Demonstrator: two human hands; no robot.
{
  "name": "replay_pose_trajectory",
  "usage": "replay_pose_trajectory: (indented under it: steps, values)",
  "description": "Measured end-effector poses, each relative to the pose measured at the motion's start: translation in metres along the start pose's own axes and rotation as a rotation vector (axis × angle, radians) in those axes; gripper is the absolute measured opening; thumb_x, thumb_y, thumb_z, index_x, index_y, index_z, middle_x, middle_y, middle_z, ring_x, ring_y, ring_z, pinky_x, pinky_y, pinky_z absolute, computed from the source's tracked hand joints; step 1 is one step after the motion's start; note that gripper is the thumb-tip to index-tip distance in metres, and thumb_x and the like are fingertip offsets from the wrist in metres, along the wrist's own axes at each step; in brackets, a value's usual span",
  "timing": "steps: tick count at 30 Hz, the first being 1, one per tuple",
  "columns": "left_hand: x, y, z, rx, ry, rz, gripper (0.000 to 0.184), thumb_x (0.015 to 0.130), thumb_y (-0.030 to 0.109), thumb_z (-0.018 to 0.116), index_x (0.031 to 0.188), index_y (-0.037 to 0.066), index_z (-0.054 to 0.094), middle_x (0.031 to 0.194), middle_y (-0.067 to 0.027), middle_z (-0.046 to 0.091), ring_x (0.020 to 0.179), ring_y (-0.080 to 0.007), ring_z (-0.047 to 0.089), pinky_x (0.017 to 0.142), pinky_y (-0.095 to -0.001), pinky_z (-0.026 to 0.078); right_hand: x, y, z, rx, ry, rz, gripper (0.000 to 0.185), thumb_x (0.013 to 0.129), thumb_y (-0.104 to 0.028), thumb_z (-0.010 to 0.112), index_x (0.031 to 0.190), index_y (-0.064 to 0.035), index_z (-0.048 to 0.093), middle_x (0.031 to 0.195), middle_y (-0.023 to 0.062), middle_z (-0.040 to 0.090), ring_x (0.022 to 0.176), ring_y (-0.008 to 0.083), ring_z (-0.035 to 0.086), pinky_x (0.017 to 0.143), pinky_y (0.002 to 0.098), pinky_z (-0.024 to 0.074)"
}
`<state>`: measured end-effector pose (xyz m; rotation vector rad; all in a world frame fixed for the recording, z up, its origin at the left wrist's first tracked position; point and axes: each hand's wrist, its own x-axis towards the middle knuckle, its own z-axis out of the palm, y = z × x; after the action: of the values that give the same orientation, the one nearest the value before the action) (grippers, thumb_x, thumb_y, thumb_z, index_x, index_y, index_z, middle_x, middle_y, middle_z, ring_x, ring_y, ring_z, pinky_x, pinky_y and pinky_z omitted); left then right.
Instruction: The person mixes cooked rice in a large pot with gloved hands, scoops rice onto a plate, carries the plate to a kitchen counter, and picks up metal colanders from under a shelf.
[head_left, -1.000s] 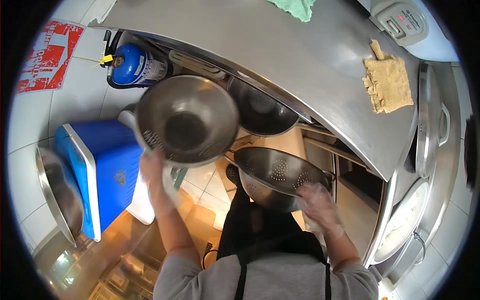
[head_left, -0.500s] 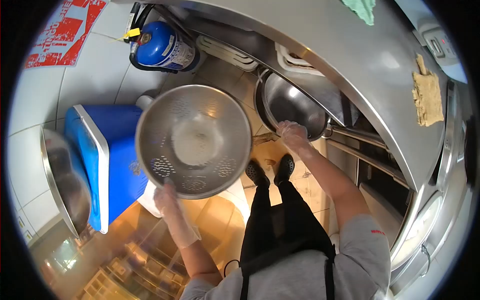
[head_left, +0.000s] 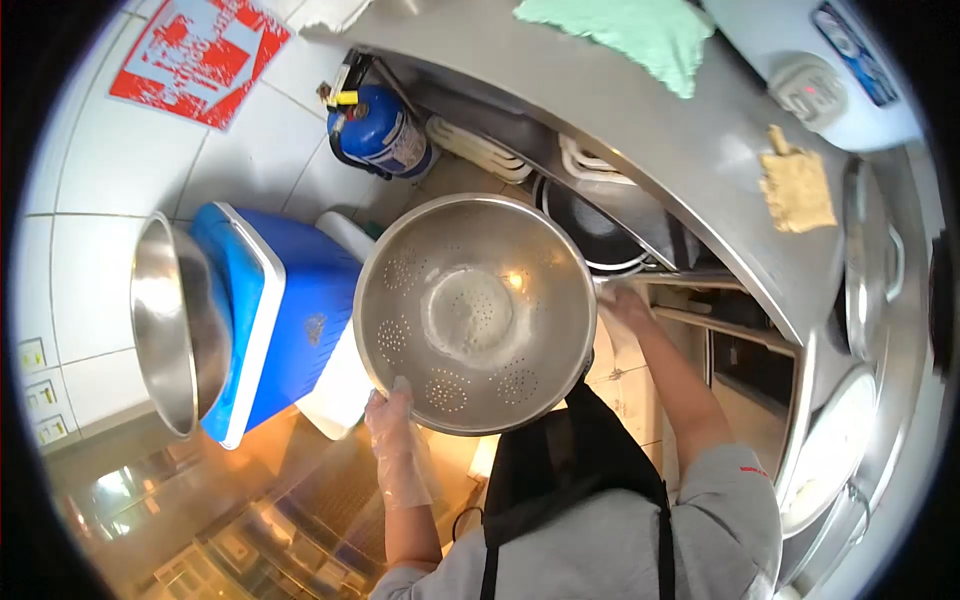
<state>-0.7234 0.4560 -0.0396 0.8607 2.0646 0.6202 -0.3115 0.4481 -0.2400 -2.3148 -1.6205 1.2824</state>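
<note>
A large steel colander [head_left: 470, 312] with clusters of small holes is in front of me, its bowl side up. My left hand [head_left: 390, 415], in a clear plastic glove, is closed on its lower left rim, thumb over the edge. My right hand [head_left: 622, 308], also gloved, is close to the colander's right side, just below the dark pans [head_left: 590, 228] on the low shelf. Its fingers are blurred and partly hidden, so I cannot tell whether they touch the colander.
On the left, a steel bowl [head_left: 165, 325] leans on top of a blue cooler box [head_left: 300, 310]. A blue fire extinguisher [head_left: 385, 135] stands by the tiled wall. The steel counter [head_left: 690, 135] curves along the right, bearing a green cloth [head_left: 630, 35] and a tan cloth [head_left: 798, 190].
The colander in my left hand has moved right, toward my body's front. My right hand has left the pan on the shelf and come down beside the colander. The view has shifted.
</note>
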Motion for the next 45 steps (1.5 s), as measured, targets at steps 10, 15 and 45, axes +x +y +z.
replay_pose_trajectory:
  steps: [10,15,45]
  values:
    - [-0.123,0.127,-0.021,-0.4,-0.416,0.411,0.026,0.078,0.017,0.061,0.098,0.001,0.059,0.082,-0.0024,0.06,0.069,-0.008,0.051,0.061,-0.0226,0.04,-0.332,-0.023,-0.049,0.982,0.346,0.258,0.044,0.082,-0.042,0.053,0.091,0.0006,0.058,0.077,0.0117,0.06,0.071,0.0212,0.058,0.062,0.0326,0.0467]
    - [-0.191,0.159,0.002,-0.184,-0.692,0.569,0.02,0.077,0.016,0.062,0.09,0.001,0.059,0.072,-0.0005,0.056,0.064,-0.0066,0.047,0.057,-0.0222,0.038,-0.445,-0.029,-0.073,1.669,0.793,-0.251,0.049,0.083,-0.042,0.052,0.104,0.0016,0.051,0.083,0.0109,0.058,0.072,0.02,0.057,0.058,0.0324,0.0466]
    - [-0.175,0.219,-0.029,-0.366,-0.236,0.996,0.028,0.066,0.002,0.048,0.091,0.002,0.06,0.072,-0.0031,0.056,0.06,-0.0128,0.051,0.058,-0.0263,0.042,-0.33,-0.059,-0.261,-0.267,0.915,0.022,0.055,0.07,-0.028,0.063,0.121,-0.0182,0.047,0.128,0.0159,0.039,0.117,0.0308,0.039,0.091,0.0395,0.0387]
